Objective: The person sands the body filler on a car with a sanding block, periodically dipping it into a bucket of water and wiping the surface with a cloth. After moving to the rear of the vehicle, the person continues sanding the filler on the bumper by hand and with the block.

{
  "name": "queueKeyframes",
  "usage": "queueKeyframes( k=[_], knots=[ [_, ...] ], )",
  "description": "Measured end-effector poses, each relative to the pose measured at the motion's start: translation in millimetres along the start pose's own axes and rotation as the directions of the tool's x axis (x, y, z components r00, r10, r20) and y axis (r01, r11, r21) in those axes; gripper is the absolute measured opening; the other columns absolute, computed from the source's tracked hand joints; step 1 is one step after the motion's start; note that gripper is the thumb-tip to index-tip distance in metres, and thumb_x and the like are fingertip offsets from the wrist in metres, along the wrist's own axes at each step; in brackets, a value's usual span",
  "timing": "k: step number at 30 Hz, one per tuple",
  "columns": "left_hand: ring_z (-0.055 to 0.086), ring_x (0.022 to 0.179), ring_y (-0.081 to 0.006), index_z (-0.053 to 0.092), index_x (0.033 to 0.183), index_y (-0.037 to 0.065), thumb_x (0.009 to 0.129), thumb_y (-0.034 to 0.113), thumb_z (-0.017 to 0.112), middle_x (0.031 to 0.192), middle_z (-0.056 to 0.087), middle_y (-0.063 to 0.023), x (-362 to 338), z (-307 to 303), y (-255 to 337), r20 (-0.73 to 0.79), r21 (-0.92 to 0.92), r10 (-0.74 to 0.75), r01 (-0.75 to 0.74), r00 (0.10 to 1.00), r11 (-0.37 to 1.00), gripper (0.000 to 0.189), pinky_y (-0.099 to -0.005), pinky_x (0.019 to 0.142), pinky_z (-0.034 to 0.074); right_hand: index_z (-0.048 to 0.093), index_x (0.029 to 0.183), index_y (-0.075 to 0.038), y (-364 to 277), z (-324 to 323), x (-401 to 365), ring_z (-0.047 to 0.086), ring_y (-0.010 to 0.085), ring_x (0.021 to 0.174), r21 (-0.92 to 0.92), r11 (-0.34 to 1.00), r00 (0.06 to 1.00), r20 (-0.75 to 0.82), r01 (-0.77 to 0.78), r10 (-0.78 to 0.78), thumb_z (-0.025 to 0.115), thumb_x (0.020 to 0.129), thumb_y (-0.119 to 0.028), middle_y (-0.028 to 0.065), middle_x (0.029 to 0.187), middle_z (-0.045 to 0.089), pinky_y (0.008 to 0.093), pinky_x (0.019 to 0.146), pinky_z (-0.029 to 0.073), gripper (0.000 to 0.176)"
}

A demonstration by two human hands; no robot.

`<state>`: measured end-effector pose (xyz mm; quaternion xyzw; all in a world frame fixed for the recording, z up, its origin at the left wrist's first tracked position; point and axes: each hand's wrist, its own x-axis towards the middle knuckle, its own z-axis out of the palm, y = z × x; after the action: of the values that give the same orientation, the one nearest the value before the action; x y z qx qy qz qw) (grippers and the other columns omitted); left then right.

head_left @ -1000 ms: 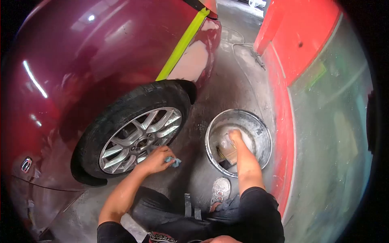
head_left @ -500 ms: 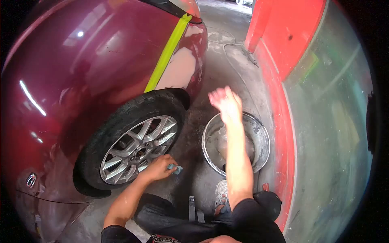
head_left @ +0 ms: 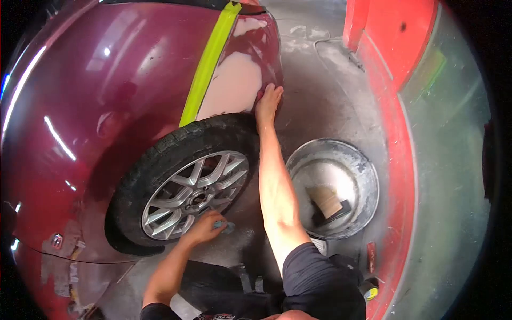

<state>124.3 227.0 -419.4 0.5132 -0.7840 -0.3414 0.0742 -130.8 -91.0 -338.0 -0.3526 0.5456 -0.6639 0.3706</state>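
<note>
Your right hand [head_left: 268, 101] has left the bucket [head_left: 369, 169] and now lies open and flat on the right edge of the car's pale sanded patch [head_left: 233, 85], while your left hand [head_left: 205, 226] grips a blue cloth [head_left: 227, 228] beside the wheel [head_left: 194, 193].

R hand [head_left: 268, 104] flat on sanded fender patch [head_left: 234, 85]; L hand [head_left: 207, 225] holds blue rag [head_left: 225, 227] by wheel [head_left: 196, 193].

The car body [head_left: 106, 106] is dark red, with a pale pinkish patch [head_left: 234, 85] and a yellow-green tape strip [head_left: 205, 69]. The tyre [head_left: 160, 154] is black, its spoked rim [head_left: 194, 194] silver, and the cloth [head_left: 226, 228] light blue. The bucket [head_left: 365, 165] is grey, and the wall [head_left: 384, 58] is red.
</note>
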Motion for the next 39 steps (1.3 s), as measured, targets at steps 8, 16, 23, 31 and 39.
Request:
queueKeyframes(
  k=[8, 16, 23, 31, 39],
  knots=[
    [0.064, 0.114, -0.0409, 0.075, 0.113, 0.006, 0.09, 0.021, 0.076, 0.118, 0.07, -0.0212, 12, 19, -38, 0.073, 0.011, -0.012, 0.011, 0.997, 1.0, 0.027, -0.047, 0.104, 0.05, 0.008, 0.165, 0.011, -70, 26, -66, 0.006, 0.048, 0.162, -0.121, 0.991, 0.999, -0.027, -0.049, 0.046, 0.033, 0.112, -0.054, 0.0345, 0.173, 0.004, 0.0673, 0.127, 0.013, 0.088],
    [0.04, 0.153, -0.0307, 0.05, 0.155, 0.004, 0.087, 0.03, 0.087, 0.165, 0.044, -0.0193, 7, 30, -31, 0.165, -0.436, -0.381, 0.413, 0.91, 0.799, 0.082, -0.0427, 0.128, 0.03, 0.004, 0.163, 0.015, -137, 58, -179, 0.001, 0.0515, 0.161, -0.276, 0.891, 0.933, 0.096, 0.361, -0.348, 0.039, 0.111, -0.047, 0.0397, 0.171, 0.0, 0.0672, 0.127, 0.009, 0.088],
    [0.064, 0.119, -0.0397, 0.074, 0.12, 0.004, 0.092, 0.019, 0.077, 0.124, 0.068, -0.0207, 2, 5, -9, 0.084, 0.003, -0.085, 0.085, 0.993, 0.996, 0.031, -0.046, 0.105, 0.049, -0.001, 0.167, 0.005, -46, 23, -84, -0.004, 0.046, 0.163, -0.056, 0.996, 0.995, 0.072, 0.067, -0.062, 0.03, 0.111, -0.062, 0.0295, 0.175, -0.006, 0.0656, 0.128, 0.005, 0.093],
    [0.065, 0.114, -0.0408, 0.074, 0.116, 0.003, 0.091, 0.021, 0.076, 0.119, 0.069, -0.0221, 1, 25, -54, 0.025, 0.062, 0.032, -0.034, 0.999, 0.997, 0.031, -0.0467, 0.1, 0.051, 0.007, 0.163, 0.014, -50, 30, -84, 0.004, 0.0507, 0.161, -0.044, 0.992, 0.993, -0.043, -0.116, 0.114, 0.031, 0.111, -0.058, 0.0379, 0.172, 0.001, 0.0684, 0.125, 0.017, 0.092],
    [0.044, 0.151, -0.0363, 0.051, 0.153, 0.002, 0.086, 0.029, 0.083, 0.162, 0.048, -0.024, 13, 28, -37, 0.111, -0.028, -0.181, 0.185, 0.977, 0.982, 0.079, -0.047, 0.124, 0.035, 0.01, 0.16, 0.02, -109, 45, -151, 0.006, 0.0561, 0.159, -0.214, 0.963, 0.986, 0.003, 0.161, -0.165, 0.045, 0.11, -0.047, 0.043, 0.169, 0.003, 0.0704, 0.125, 0.012, 0.091]
  ],
)
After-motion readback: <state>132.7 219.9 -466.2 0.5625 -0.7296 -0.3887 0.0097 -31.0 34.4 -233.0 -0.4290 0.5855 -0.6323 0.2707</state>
